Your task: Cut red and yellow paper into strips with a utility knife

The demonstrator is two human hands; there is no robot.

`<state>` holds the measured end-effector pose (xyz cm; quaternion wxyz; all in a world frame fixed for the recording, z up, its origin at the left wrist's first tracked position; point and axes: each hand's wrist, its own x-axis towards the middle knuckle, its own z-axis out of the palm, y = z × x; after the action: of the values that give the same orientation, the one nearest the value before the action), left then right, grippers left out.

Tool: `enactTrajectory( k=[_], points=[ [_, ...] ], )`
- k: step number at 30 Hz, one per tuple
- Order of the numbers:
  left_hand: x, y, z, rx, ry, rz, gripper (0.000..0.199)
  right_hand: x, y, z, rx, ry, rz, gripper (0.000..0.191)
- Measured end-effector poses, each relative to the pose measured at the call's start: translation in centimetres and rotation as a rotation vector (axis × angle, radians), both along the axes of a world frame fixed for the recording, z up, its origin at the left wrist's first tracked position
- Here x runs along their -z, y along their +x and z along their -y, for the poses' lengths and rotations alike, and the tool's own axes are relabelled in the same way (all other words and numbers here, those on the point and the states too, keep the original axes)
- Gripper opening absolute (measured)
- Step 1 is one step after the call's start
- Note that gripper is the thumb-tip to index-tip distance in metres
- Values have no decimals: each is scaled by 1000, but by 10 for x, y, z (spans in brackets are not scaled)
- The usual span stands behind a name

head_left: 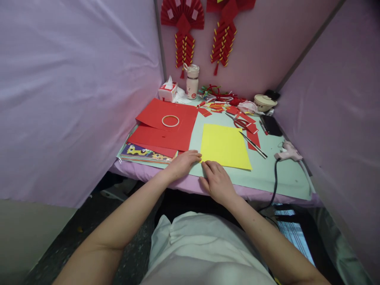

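Note:
A square sheet of yellow paper [224,146] lies flat on the pale green table cover, its near-left corner under my fingertips. My left hand [185,161] rests at that corner, fingers stretched out together over the edge. Just to the right, my right hand [216,178] lies with its fingertips on the sheet's near edge, fingers extended and thumb apart. A slim silver-and-dark tool [253,145] touches the sheet's right side. Red-handled scissors [240,123] sit beyond its far-right corner.
Red sheets [162,137] and a pale ring [179,121] lie left, partly over a picture-covered pack [138,152]. A glue gun [287,152] with a black cord is at right, near a phone [271,125]. A bottle [192,83] and tissue box [168,92] stand behind.

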<state>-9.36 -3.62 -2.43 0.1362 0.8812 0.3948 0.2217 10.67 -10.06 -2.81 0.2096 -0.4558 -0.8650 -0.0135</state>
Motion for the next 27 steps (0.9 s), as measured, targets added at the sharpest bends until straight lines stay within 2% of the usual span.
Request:
enactTrajectory(
  k=[14,21,27],
  points=[
    [1,-1,1,6,42,37,29,1,-1,0,6,19,-18,51],
    [-3,0,7,-92,-43,68,36,-2,-8,-4,3,17,6,52],
    [-4,1,7,-93,-49,74,35,1,-9,-3,5,10,13,53]
  ],
)
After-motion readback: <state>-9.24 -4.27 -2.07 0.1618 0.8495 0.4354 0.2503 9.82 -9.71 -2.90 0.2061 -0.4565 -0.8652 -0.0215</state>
